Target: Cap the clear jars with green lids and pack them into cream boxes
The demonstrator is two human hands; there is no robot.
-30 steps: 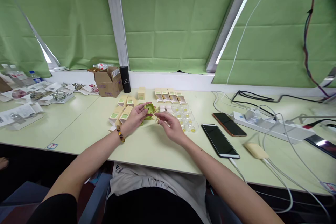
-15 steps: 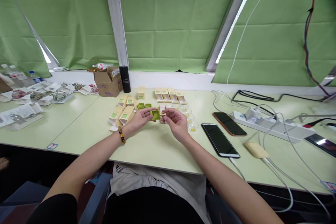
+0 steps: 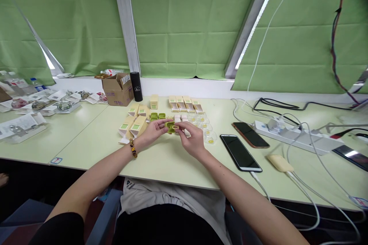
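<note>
My left hand (image 3: 153,131) is closed on a small open green case (image 3: 170,127), thumb and fingers at its left side. In a pinch, my right hand (image 3: 192,138) has a small pale yellow ring-like piece (image 3: 175,126), brought up against the case's right side. Whether that piece is inside the case or just at its rim, I cannot tell. Beyond my fingers lie more green cases (image 3: 158,116) and small pinkish-white pieces (image 3: 180,118). Several clear plastic shells (image 3: 206,126) with yellow spots lie to the right of my right hand.
Pale yellow cartons (image 3: 138,125) stand left of centre, and a row of them (image 3: 188,104) at the back. Two phones (image 3: 240,153) and a power strip (image 3: 296,138) with cables are on the right. A cardboard box (image 3: 117,90) and black bottle (image 3: 136,86) stand back left.
My right hand has moved slightly left, bringing the yellow piece from beside the green case up against it. The case has tilted a little in my left hand.
</note>
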